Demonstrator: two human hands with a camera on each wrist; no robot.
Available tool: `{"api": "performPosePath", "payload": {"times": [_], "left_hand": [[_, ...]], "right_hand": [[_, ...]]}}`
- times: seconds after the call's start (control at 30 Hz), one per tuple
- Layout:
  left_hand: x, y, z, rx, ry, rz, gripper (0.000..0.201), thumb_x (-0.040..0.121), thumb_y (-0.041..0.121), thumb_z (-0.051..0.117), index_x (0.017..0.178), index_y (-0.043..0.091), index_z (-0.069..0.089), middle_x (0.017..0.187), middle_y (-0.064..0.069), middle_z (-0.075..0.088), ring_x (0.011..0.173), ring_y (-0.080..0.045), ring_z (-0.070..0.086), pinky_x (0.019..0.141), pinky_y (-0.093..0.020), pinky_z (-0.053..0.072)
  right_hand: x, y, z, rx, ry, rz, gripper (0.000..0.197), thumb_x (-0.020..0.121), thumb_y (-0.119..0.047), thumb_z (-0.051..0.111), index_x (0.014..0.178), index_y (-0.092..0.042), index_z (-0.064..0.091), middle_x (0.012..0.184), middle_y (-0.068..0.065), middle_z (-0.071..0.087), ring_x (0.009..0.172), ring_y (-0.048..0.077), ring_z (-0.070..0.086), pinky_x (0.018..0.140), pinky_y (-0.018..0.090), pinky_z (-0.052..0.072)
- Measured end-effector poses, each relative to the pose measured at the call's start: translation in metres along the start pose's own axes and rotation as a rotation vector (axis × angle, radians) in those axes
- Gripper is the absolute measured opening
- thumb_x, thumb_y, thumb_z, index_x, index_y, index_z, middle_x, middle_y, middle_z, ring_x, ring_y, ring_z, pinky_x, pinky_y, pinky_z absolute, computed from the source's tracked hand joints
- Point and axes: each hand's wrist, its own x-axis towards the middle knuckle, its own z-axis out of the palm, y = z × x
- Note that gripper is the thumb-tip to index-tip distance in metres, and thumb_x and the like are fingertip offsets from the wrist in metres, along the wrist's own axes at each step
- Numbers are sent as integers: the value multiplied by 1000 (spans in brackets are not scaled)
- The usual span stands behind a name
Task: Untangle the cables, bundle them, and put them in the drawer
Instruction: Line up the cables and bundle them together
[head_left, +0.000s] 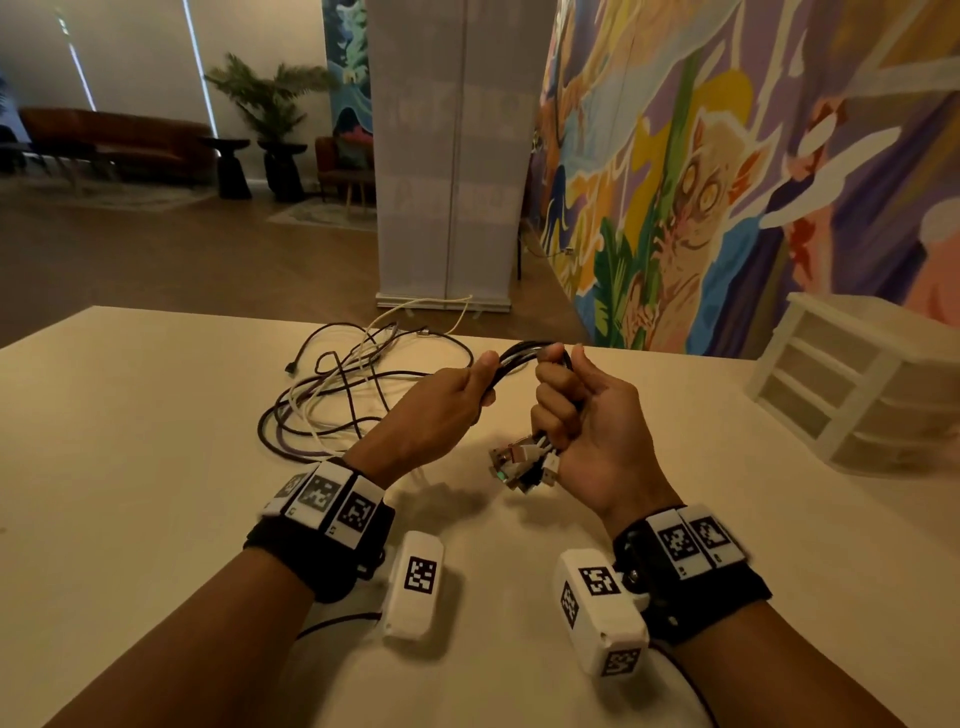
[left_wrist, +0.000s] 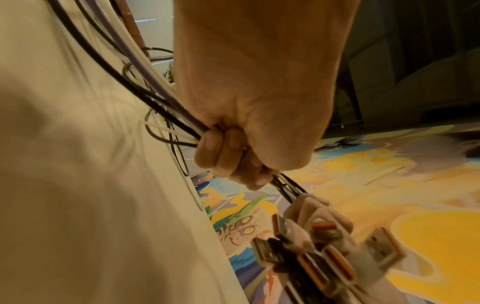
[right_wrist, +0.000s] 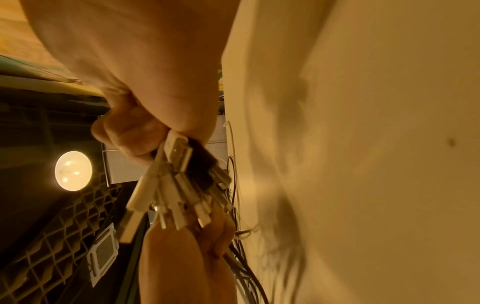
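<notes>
Several black, white and purple cables (head_left: 332, 400) lie in a loose tangle on the beige table (head_left: 130, 441). Their near ends are gathered into one bunch (head_left: 524, 356) held above the table by both hands. My left hand (head_left: 447, 400) grips the bunch where it leaves the tangle; its curled fingers (left_wrist: 223, 152) wrap the strands. My right hand (head_left: 582, 415) grips the bunch just to the right, and the USB plugs (head_left: 519, 462) stick out below its fist. The plugs (right_wrist: 176, 185) fan out from the right hand's fingers (right_wrist: 130, 135) in the right wrist view. The plugs (left_wrist: 324, 253) also show in the left wrist view.
A white plastic drawer unit (head_left: 852, 384) with its drawers closed stands at the table's right back corner. One white cable (head_left: 415, 312) hangs over the far table edge. Beyond the table stand a white banner (head_left: 447, 156) and a painted wall (head_left: 727, 156).
</notes>
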Motion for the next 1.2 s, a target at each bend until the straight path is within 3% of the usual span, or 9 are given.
{"api": "performPosePath", "payload": {"times": [0.1, 0.2, 0.43, 0.57, 0.73, 0.83, 0.93, 1.07, 1.2], "left_hand": [[1, -3, -1, -3, 37, 31, 62, 110, 57, 19, 86, 20, 62, 75, -2, 56, 69, -16, 50, 70, -35, 40], [1, -3, 1, -35, 7, 47, 62, 110, 57, 20, 88, 17, 62, 76, -1, 56, 67, -13, 48, 67, -30, 39], [-2, -4, 3, -128, -176, 27, 61, 110, 61, 24, 92, 17, 63, 77, 3, 56, 63, -7, 46, 64, -25, 41], [-2, 2, 6, -114, -72, 47, 58, 110, 59, 27, 95, 17, 64, 75, 6, 55, 58, -4, 43, 63, -26, 38], [-3, 7, 7, -18, 28, 103, 62, 111, 54, 24, 98, 8, 64, 76, 3, 56, 69, -13, 48, 70, -33, 40], [-4, 10, 11, 16, 23, 118, 60, 112, 53, 24, 99, 11, 65, 76, 3, 57, 70, -14, 50, 71, -33, 41], [-6, 14, 14, 36, -4, 153, 58, 112, 53, 24, 101, 13, 65, 77, 4, 58, 72, -12, 52, 72, -33, 44], [-8, 17, 22, 71, -125, 130, 64, 111, 55, 22, 103, 9, 66, 77, 5, 57, 72, -12, 52, 76, -35, 46], [-9, 16, 26, 87, -221, 110, 61, 112, 52, 22, 94, 11, 63, 77, 3, 56, 71, -13, 51, 76, -33, 46]], "right_hand": [[-3, -4, 4, -69, -75, 57, 48, 113, -50, 38, 89, -17, 63, 61, -7, 29, 40, 6, 24, 40, 23, 18], [-2, -8, 6, -26, -106, 28, 45, 115, -43, 37, 83, -18, 56, 59, -7, 31, 41, 7, 20, 39, 22, 18], [2, -21, -5, -38, -29, -136, 41, 114, -42, 41, 103, -15, 70, 63, -6, 34, 40, 6, 25, 40, 20, 18], [3, -24, -9, -181, 26, -143, 47, 111, -51, 41, 94, -18, 71, 61, -6, 31, 41, 5, 22, 42, 23, 15], [3, -15, -9, -516, 277, -107, 58, 91, -80, 55, 77, -24, 48, 59, -7, 27, 45, 9, 21, 42, 25, 18], [3, -9, -6, -711, 410, -67, 59, 81, -76, 73, 81, -19, 56, 58, -7, 31, 47, 10, 25, 44, 24, 24], [2, -3, -6, -713, 437, -7, 66, 79, -71, 80, 108, -12, 73, 57, -7, 30, 49, 10, 25, 49, 26, 23], [4, 3, -11, -565, 341, 42, 56, 80, -65, 82, 97, -12, 75, 62, -5, 26, 51, 9, 22, 47, 25, 22], [6, 6, -14, -592, 336, -6, 44, 93, -54, 75, 107, -13, 81, 60, -2, 32, 47, 9, 26, 42, 23, 23]]}}
